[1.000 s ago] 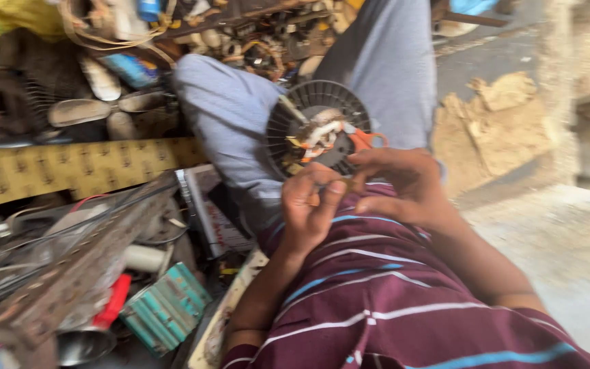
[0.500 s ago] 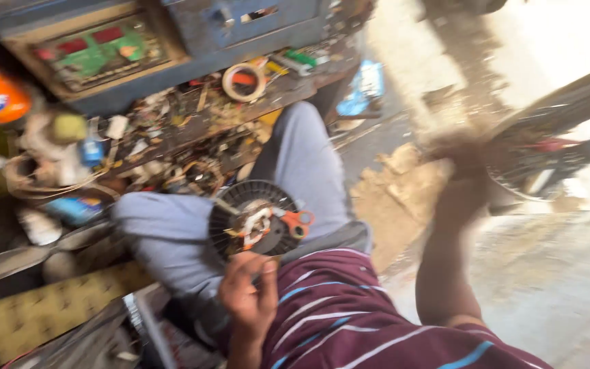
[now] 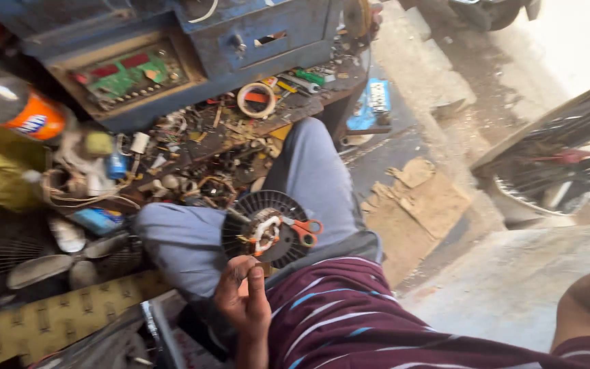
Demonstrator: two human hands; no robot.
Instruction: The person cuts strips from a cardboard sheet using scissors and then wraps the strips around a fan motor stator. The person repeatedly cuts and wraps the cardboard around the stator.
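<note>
Head view: left hand (image 3: pixel 244 297) pinches a thin wire at the six o'clock edge of the black round motor stator (image 3: pixel 268 227), which rests on the lap. Right hand is out of frame, state unknown. Orange scissors (image 3: pixel 302 231) lie at the stator's three o'clock. Advisable: keep the wire taut. The blue drawer (image 3: pixel 268 41) at twelve o'clock hides its contents.

A round black motor stator (image 3: pixel 268 229) with radial slots and pale and orange wiring at its centre rests tilted on the person's lap. Orange-handled scissors (image 3: pixel 303 231) lie across its right side, touching it.
</note>
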